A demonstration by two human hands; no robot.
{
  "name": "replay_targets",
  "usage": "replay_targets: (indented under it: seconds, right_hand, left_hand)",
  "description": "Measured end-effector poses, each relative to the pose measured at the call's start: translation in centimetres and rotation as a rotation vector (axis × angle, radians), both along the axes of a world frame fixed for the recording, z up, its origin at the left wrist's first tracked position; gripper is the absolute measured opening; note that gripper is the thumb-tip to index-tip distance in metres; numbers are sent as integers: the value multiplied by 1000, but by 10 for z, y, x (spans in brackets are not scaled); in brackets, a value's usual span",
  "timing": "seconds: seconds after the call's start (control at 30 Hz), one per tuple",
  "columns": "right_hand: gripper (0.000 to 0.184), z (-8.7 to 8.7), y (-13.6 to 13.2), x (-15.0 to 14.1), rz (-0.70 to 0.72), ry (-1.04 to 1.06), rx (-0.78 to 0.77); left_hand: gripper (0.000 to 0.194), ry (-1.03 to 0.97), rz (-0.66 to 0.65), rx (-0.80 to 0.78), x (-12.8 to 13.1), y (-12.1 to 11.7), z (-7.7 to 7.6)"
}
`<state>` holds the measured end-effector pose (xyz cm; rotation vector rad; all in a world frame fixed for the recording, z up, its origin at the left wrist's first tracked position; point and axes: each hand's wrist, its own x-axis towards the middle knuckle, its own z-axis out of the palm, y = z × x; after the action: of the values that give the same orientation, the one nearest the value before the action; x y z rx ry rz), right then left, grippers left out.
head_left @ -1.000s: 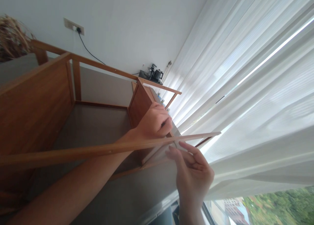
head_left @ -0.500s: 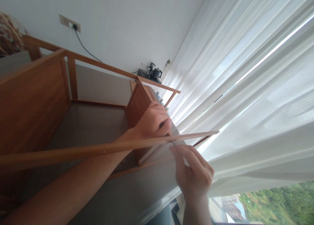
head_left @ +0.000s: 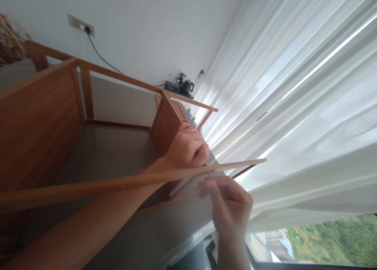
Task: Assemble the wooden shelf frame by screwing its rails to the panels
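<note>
A wooden frame stands in front of me, with a long near rail crossing the view. My left hand reaches past that rail and is closed around the top edge of a brown wooden panel; its fingertips are hidden. On the near side of the rail, my right hand pinches a thin metal screw between thumb and fingers. The screw's upper end meets the rail's side close to the panel; its lower part is covered by my fingers, which are slightly blurred.
A far rail runs along the frame's other side, and a larger panel stands at left. Behind are a black kettle on a tray and a wall socket with a cord. White curtains hang on the right.
My right hand has shifted slightly left and turned, its fingers moving around the screw. My left hand keeps its hold on the panel. The view has tilted a little.
</note>
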<state>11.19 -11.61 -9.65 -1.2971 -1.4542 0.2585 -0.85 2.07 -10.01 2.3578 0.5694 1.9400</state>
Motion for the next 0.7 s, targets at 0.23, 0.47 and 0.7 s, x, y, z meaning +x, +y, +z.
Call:
replay_targets:
  seconds: [0.23,0.47,0.7]
  right_hand:
    - [13,-7,0,-1,95,170,-45]
    - [8,-10,-1,-2,41,124,16]
    - [15,-10,-3,-6,33,182,-31]
  left_hand:
    - [40,42,-150,-47,1,4,0]
    - [39,5,-70,-59,1,1,-2]
    - [39,-58,-58,-44,2,-1,-5]
